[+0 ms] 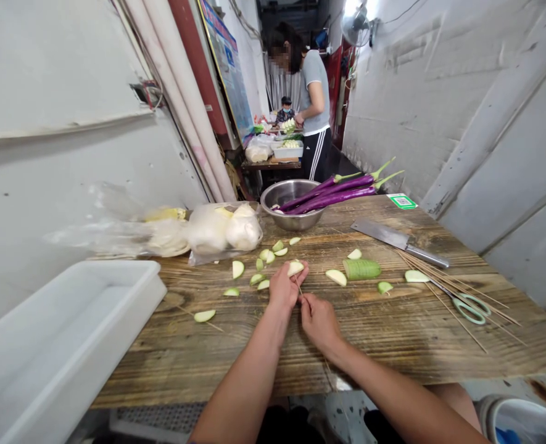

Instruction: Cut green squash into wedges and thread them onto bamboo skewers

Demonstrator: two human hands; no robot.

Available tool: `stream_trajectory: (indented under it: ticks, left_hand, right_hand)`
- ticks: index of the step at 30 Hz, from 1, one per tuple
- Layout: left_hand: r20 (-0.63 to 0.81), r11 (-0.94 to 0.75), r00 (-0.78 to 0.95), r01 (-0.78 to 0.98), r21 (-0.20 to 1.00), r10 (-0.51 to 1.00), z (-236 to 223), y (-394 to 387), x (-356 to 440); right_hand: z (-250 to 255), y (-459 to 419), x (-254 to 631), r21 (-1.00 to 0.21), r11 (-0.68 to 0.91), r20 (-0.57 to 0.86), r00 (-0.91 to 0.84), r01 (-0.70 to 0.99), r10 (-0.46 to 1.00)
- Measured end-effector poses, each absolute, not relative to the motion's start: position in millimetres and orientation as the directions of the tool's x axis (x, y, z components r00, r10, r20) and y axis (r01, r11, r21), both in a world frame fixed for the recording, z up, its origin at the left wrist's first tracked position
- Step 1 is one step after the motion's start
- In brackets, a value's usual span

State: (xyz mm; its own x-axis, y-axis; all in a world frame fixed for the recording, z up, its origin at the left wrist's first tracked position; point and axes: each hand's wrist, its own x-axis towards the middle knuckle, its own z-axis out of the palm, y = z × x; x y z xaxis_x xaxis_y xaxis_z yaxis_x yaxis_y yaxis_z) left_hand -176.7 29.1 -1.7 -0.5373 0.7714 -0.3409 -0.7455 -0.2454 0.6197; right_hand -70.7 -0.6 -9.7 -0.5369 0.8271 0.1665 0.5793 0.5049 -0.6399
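Over the middle of the wooden table, my left hand point(285, 285) is closed around a pale, green-edged vegetable slice point(295, 267). Just below it, my right hand point(319, 320) pinches a thin wooden skewer point(299, 287), whose upper end meets the slice; whether it has pierced it I cannot tell. More half-moon slices point(238, 269) lie scattered left of my hands. To the right rests a cut green vegetable piece point(362, 269), scored into slices, with a few loose slices point(336, 277) around it. One slice point(204, 316) sits on a skewer near the white tray.
A cleaver point(384, 237), scissors point(471, 308) and loose skewers point(458, 288) lie at right. A steel bowl point(295, 225) holds long purple eggplants point(332, 196). Bagged white vegetables point(226, 230) and a white tray point(129, 290) stand left. A person point(316, 92) works behind.
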Motion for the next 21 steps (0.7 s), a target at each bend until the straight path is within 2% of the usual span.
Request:
stream_trajectory:
  ticks: [21]
  left_hand:
    - [-0.345, -0.228, -0.537, -0.736, 0.637, 0.77, -5.5, 30.7, -169.5]
  right_hand:
    - [-21.2, 4.8, -73.0, -0.728, 0.475, 0.234, -0.471, 0.495, 0.85]
